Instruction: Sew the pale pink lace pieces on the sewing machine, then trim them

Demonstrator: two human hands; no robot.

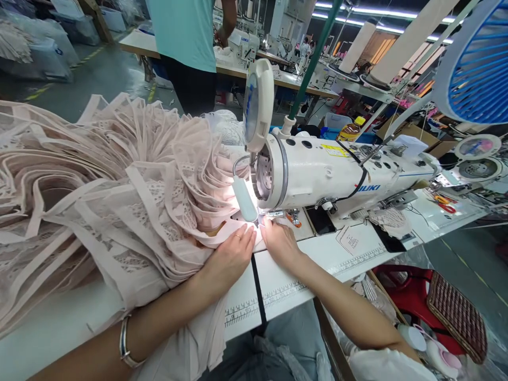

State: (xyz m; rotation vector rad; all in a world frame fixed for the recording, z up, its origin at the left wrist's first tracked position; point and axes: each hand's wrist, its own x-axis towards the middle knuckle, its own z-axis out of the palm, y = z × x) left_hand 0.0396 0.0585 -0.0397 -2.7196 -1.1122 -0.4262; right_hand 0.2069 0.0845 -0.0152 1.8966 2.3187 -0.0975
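1. Pale pink lace fabric (130,211) lies heaped to the left of both hands, its folds and straps piled high and spilling over the near edge of the white table (293,275)
2. A silver bangle (125,344) sits on the left wrist, close to the camera
3. The left hand (230,254) rests flat on the fabric's edge, fingers stretched forward and pressing the cloth down; a ring shows on one finger
4. The right hand (280,241) lies just beside it, palm down, fingertips touching a strip of the same fabric at the needle area; whether it pinches the cloth or only presses it cannot be told
5. A black seam line and printed ruler marks (262,307) run across the table between and below the two forearms
6. Directly beyond the fingertips stands the white sewing machine (329,169), its small lamp (244,198) glaring onto the cloth
7. Right of the right hand, past the machine, lie red-handled scissors (444,203)
8. Far behind the machine a person in a teal shirt (186,32) stands at another table
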